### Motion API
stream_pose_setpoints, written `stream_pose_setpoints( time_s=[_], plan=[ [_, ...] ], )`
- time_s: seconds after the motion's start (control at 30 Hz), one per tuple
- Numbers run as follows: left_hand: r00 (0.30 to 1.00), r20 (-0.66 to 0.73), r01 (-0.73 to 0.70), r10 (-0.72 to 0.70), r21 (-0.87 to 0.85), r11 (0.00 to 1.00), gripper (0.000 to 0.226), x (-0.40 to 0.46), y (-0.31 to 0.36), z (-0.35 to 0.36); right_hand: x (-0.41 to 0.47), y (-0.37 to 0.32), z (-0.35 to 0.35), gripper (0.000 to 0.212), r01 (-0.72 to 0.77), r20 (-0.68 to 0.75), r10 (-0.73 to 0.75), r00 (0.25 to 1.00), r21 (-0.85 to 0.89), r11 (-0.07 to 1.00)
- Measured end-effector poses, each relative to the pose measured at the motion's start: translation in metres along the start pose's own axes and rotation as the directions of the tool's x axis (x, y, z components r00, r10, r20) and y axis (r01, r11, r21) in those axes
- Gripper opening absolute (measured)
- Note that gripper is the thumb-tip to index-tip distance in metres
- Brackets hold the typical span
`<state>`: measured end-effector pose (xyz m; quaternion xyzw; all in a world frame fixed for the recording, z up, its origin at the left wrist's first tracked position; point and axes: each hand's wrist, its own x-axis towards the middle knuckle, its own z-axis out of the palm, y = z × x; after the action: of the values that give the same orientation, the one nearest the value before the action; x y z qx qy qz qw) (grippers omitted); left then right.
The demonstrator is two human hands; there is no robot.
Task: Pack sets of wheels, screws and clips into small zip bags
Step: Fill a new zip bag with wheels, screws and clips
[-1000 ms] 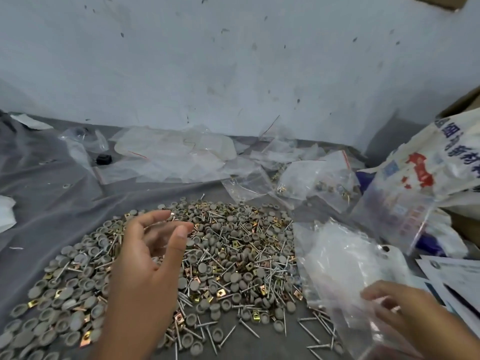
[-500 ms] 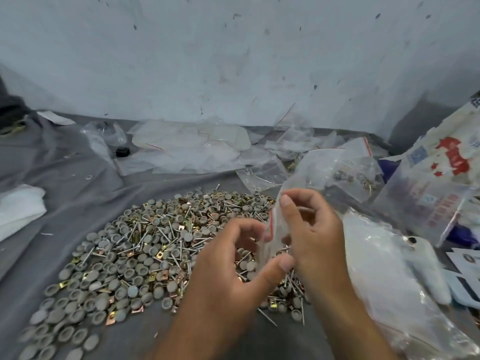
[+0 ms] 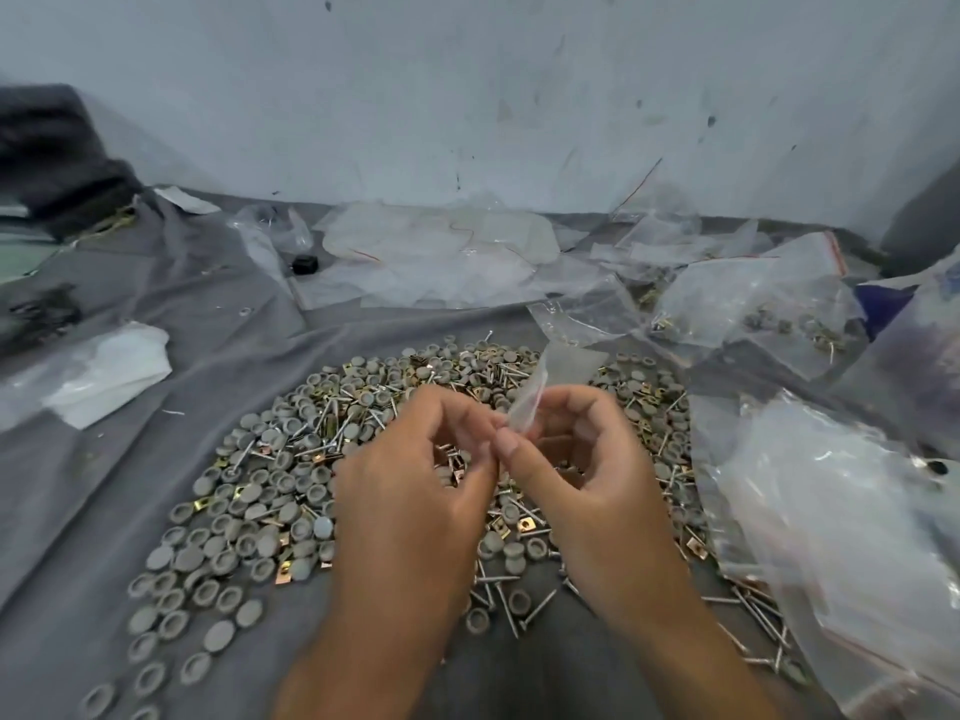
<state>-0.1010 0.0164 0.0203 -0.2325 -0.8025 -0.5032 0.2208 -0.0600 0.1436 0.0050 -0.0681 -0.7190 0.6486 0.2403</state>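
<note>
— Where's the small zip bag (image 3: 558, 379)?
— Above the middle of the heap, clear, empty-looking, tilted up to the far right.
— And the parts?
— One mixed heap on the grey cloth: round grey wheels (image 3: 218, 556) spread near left, thin silver screws (image 3: 501, 597) scattered near right, brassy square clips (image 3: 527, 523) dotted among them.

light: soft, even, dim-cool | shadows: faint | blur: right and left edges smeared | distortion: wide-angle bowing
</note>
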Motion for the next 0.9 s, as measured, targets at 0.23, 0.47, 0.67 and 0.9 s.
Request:
stream_pose_setpoints(
  time_s=[0.23, 0.47, 0.67, 0.9],
  plan=[
    [0.938, -0.31, -0.118, 0.153, 0.13, 0.984, 0.024, 0.007, -0.013, -0.01, 0.003, -0.003, -0.014, 0.021, 0.086, -0.005, -0.087, 0.996, -0.105, 0.991],
    [0.946, -0.261, -0.121, 0.194, 0.27, 0.955, 0.033, 0.009, -0.017, -0.01, 0.008, 0.026, -0.036, 0.018, 0.17, 0.447, 0.199, 0.872, -0.658, 0.733],
    [0.977, 0.076, -0.215, 0.201, 0.307, 0.927, 0.04, 0.01, -0.022, -0.002, 0.003, 0.039, -0.033, 0.035, 0.269, 0.497, 0.284, 0.82, -0.773, 0.575],
    [0.967, 0.251, -0.123, 0.039, 0.33, 0.936, 0.043, 0.009, -0.027, -0.003, 0.002, 0.04, -0.022, 0.028, 0.361, 0.524, 0.214, 0.824, -0.778, 0.514]
  ],
)
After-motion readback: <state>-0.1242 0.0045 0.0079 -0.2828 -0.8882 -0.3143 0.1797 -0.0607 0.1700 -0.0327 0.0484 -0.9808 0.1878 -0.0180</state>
